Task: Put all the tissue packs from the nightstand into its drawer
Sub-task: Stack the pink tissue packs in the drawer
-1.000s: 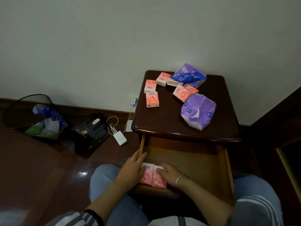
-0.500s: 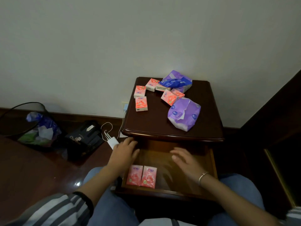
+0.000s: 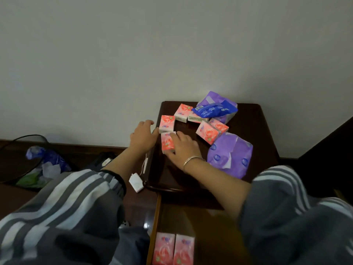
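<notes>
Several pink tissue packs lie on the dark wooden nightstand, along with a blue pack and two purple packs. My right hand grips one pink pack near the left edge, fingers over its top and thumb at its near end. Just left of it, my left hand hovers at the nightstand's left edge with its thumb against another pink pack, holding nothing. The drawer is open below, with two pink packs side by side at its front left.
A white charger with a cable hangs beside the nightstand's left edge. On the floor to the left are a black box and a wire waste bin with a bag. The wall is right behind the nightstand.
Both hands left the drawer and rose to the nightstand top. My right hand has closed on a pink pack and my left has reached the one beside it. The view tilted.
</notes>
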The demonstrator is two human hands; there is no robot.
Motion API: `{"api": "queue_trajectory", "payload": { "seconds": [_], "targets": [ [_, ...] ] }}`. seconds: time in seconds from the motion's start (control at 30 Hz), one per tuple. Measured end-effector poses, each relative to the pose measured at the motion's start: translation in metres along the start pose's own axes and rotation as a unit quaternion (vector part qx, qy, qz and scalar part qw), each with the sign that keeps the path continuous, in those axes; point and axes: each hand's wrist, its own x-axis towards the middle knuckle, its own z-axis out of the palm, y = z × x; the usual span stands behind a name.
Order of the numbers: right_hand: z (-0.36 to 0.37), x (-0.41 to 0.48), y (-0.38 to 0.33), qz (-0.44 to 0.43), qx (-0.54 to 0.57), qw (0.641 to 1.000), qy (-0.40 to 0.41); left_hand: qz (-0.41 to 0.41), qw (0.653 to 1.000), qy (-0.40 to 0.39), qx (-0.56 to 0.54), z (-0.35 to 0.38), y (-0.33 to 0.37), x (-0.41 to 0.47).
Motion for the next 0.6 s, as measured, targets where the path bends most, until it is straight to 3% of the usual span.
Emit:
{"api": "queue_trajectory", "payload": {
  "seconds": [0.07,0.23,0.4,0.5,0.6],
  "targets": [
    [0.015,0.015,-0.006,0.008,-0.033,0.999,-0.04,-0.013,1.0,-0.001,-0.011,0.005,-0.004,0.02],
    [0.023,0.014,0.013,-0.047,-0.105,0.993,-0.025,-0.008,0.999,-0.025,-0.023,0.04,0.008,0.05],
    [0.01,0.001,0.019,-0.02,-0.057,0.994,-0.09,-0.074,0.992,-0.024,0.101,0.054,0.022,0.075],
    [0.008,0.001,0.008,0.008,0.0,0.995,-0.098,-0.101,0.992,-0.077,0.008,0.041,0.016,0.092],
    [-0.001,0.0,0.009,0.025,0.059,0.995,-0.078,-0.1,0.981,-0.062,-0.154,0.022,0.012,0.101]
  ]
}}
